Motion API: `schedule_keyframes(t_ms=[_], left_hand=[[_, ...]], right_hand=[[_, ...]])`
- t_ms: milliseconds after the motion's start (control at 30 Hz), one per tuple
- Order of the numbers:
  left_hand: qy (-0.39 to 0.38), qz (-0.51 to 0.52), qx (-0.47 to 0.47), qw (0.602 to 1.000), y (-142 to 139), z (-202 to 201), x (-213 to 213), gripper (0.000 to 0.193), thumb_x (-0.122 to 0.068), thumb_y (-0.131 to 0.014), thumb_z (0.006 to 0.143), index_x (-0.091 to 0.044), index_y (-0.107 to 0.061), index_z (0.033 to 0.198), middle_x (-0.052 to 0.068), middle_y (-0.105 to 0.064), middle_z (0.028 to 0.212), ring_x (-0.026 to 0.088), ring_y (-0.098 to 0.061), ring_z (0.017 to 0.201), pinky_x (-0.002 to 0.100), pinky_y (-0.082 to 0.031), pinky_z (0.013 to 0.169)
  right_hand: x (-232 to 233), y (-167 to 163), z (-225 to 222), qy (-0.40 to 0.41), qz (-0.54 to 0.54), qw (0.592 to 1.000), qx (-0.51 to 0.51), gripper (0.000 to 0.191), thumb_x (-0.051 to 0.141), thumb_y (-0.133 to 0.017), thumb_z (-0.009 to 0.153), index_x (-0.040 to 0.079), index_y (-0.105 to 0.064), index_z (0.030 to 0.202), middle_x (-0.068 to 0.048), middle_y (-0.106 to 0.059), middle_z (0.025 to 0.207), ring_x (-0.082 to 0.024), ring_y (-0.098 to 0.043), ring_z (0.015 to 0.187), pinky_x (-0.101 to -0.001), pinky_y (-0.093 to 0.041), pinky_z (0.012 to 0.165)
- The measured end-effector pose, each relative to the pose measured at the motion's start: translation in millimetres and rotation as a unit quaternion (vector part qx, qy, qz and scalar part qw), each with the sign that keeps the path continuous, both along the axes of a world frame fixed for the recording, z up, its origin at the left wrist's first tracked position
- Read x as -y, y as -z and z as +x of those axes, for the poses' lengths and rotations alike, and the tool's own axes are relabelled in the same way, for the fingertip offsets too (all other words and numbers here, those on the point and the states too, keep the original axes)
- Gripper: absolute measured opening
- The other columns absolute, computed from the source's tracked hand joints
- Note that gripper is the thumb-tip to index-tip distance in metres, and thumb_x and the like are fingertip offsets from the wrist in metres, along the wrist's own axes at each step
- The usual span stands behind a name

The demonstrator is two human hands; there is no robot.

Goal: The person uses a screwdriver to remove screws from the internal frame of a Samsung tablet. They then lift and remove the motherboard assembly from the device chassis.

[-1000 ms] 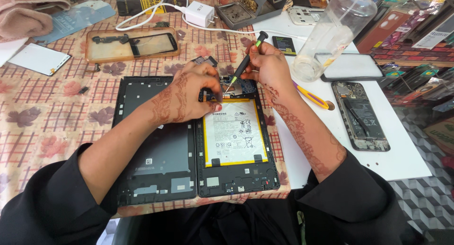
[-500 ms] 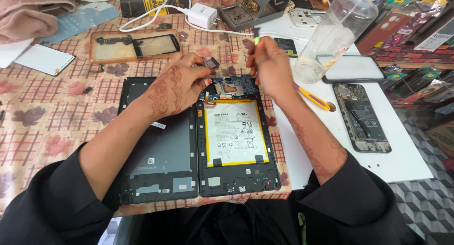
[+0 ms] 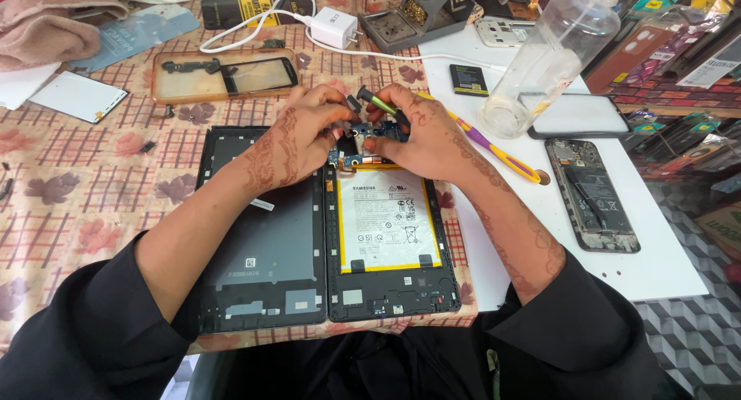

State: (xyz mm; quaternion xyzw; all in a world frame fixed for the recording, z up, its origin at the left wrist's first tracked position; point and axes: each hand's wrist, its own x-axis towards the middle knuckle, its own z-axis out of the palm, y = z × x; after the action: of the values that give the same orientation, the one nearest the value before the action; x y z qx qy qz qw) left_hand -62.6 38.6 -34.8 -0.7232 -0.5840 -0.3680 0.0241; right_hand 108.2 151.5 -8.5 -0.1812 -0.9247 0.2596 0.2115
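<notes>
At the far left a pink cloth point(image 3: 46, 22) lies bunched at the table's corner, with a white panel point(image 3: 77, 97) just near of it on the checked tablecloth point(image 3: 85, 184). Bare cloth stretches from there to the near edge. Farther right a phone frame point(image 3: 224, 76) lies flat, apart from the work.

The detached back cover point(image 3: 266, 238) sits face up, its right edge touching the opened tablet point(image 3: 390, 238), and both hang slightly past the near table edge. The left hand point(image 3: 297, 134) rests over the cover's far right corner, its fingers curled and pressed together on small parts at the tablet's far end; what exactly they pinch cannot be told. The circuit board point(image 3: 363, 131) lies between the two hands, just far of the white battery point(image 3: 388, 219).

The right hand point(image 3: 421, 134) presses its fingertips on the board and holds a screwdriver point(image 3: 377, 101) tucked under its fingers, the dark handle end pointing far and left. A white charger point(image 3: 333, 26) and its cable lie far of the hands.

Right of the tablet a white mat point(image 3: 556, 269) begins, with open room along its near part. On it lie yellow and purple tweezers point(image 3: 494, 149) just beside the right wrist, a clear bottle point(image 3: 540, 60), and an opened phone point(image 3: 590, 195) near the mat's right edge.
</notes>
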Motion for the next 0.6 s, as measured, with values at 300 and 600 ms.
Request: schedule_keyframes(t_ms=[300, 600], left_hand=[[-0.016, -0.006, 0.108, 0.994, -5, -3, 1, 0.022, -0.019, -0.052, 0.106, -0.003, -0.065, 0.114, 0.014, -0.066, 0.095, 0.031, -0.064, 0.089, 0.042, -0.051, 0.082], [-0.020, -0.070, 0.141, 0.987, -3, -9, 6, 0.058, -0.050, -0.030, 0.108, -0.005, -0.059, 0.131, 0.007, -0.076, 0.093, 0.026, -0.072, 0.098, 0.041, -0.052, 0.090]], right_hand=[[-11, -4, 0, 0.000, -0.042, 0.994, -0.101, 0.023, 0.003, -0.078, 0.089, 0.009, -0.063, 0.106, 0.002, -0.073, 0.094, -0.005, -0.058, 0.077, -0.0222, -0.048, 0.066], [-12, -7, 3, 0.137, 0.014, 0.958, -0.252, 0.014, 0.008, -0.068, 0.101, 0.009, -0.069, 0.115, 0.001, -0.068, 0.092, -0.009, -0.058, 0.071, -0.0278, -0.045, 0.063]])
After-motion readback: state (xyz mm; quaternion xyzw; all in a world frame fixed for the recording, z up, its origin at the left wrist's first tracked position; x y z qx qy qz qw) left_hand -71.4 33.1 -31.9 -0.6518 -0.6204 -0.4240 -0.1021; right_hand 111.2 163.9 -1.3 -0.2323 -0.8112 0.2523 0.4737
